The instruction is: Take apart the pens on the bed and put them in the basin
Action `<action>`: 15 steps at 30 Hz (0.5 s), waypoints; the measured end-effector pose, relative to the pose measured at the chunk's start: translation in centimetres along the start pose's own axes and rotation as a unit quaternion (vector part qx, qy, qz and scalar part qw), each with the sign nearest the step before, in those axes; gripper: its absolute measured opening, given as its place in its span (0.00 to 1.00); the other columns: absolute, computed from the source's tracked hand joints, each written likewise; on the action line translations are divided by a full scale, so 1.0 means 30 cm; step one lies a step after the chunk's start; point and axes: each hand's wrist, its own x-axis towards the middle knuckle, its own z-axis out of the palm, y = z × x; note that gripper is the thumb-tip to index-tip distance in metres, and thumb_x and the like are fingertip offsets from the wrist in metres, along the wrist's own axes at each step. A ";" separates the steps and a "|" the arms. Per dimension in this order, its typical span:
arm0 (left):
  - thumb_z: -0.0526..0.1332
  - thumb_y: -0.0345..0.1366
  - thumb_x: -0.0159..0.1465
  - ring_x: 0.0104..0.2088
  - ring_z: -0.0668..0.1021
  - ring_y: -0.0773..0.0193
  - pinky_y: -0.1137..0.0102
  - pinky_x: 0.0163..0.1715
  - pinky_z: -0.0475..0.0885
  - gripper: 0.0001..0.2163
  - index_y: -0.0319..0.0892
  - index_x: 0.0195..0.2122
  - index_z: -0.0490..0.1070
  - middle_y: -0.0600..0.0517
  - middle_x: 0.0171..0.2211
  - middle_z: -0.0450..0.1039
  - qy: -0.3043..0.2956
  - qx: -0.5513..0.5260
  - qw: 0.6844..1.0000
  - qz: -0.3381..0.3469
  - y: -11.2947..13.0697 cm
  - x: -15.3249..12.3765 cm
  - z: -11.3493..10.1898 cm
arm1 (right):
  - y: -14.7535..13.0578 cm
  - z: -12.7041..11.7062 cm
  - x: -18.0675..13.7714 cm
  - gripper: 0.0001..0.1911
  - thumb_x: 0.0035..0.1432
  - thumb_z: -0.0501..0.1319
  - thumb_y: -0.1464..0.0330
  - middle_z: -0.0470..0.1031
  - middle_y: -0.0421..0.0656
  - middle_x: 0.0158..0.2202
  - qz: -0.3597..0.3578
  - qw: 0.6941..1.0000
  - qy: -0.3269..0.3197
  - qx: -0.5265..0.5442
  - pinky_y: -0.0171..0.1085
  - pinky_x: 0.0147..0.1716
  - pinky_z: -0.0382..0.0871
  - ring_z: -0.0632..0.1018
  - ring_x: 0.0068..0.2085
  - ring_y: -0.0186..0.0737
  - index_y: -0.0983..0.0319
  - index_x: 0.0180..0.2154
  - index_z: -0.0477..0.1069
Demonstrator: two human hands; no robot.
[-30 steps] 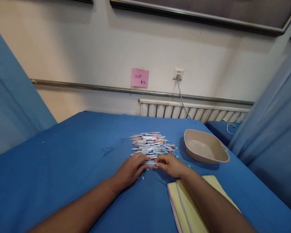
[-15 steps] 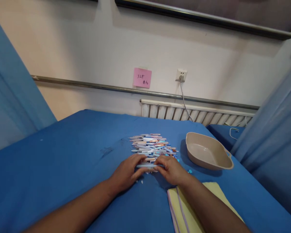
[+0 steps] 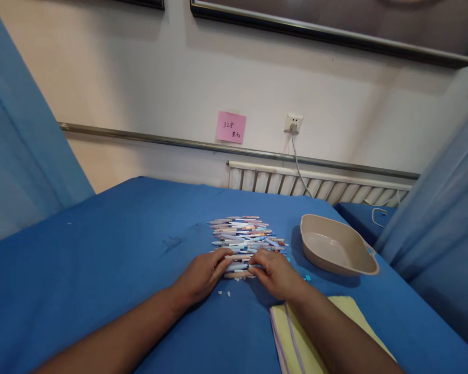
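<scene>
Far left: blue curtain (image 3: pixel 23 135), hanging at a slant. Blue cloth (image 3: pixel 113 254) covers the broad flat surface from there across, with a dark smudge (image 3: pixel 173 242) left of middle. Metal rail (image 3: pixel 159 139) runs along the wall behind.

Left hand (image 3: pixel 203 272): low over the cloth, fingers bent, thumb and fingertips at the left ends of the nearest pens. Cannot tell whether it grips any. Two small white bits (image 3: pixel 224 293) lie just to the right of its wrist.

Centre: many pens (image 3: pixel 242 234), mostly pale with some blue and orange, lying roughly crosswise in a loose stack of rows. Nearest rows, a light blue pen (image 3: pixel 236 267) and a tan pen (image 3: pixel 236 275), sit between the hands. Pink note (image 3: pixel 231 127), handwritten, on the wall above; radiator (image 3: pixel 276 182) below the rail.

Right hand (image 3: pixel 276 274): curled, thumb and forefinger close together at the light blue pen's right end. Whether it is pinched, cannot tell. Folded yellow towel (image 3: pixel 292 332) partly under the forearm. Wall socket (image 3: pixel 294 123) with cord (image 3: pixel 298 163) hanging down.

Farther right: beige basin (image 3: pixel 335 246), handle at its right end; then another blue curtain (image 3: pixel 444 208).
</scene>
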 end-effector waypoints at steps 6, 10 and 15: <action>0.53 0.45 0.64 0.30 0.72 0.65 0.74 0.30 0.64 0.13 0.43 0.41 0.69 0.53 0.31 0.72 -0.051 0.040 0.995 0.070 0.012 -0.010 -0.007 | 0.017 0.001 0.001 0.05 0.60 0.55 0.69 0.73 0.42 0.35 -0.006 1.000 -0.009 -0.009 0.34 0.37 0.61 0.72 0.38 0.37 0.61 0.37 0.68; 0.52 0.42 0.65 0.37 0.72 0.61 0.71 0.36 0.65 0.11 0.43 0.40 0.70 0.49 0.37 0.72 -0.030 0.090 0.991 0.099 -0.019 -0.005 -0.032 | 0.072 -0.026 -0.007 0.05 0.60 0.56 0.69 0.73 0.43 0.36 0.004 1.000 -0.021 -0.023 0.34 0.37 0.61 0.72 0.38 0.37 0.61 0.38 0.69; 0.52 0.42 0.65 0.36 0.71 0.61 0.69 0.37 0.65 0.11 0.42 0.37 0.70 0.49 0.35 0.71 -0.016 0.122 0.988 0.097 -0.040 0.005 -0.067 | 0.109 -0.042 -0.015 0.05 0.59 0.56 0.69 0.73 0.42 0.36 0.018 0.999 -0.030 -0.036 0.34 0.38 0.61 0.72 0.38 0.37 0.61 0.38 0.69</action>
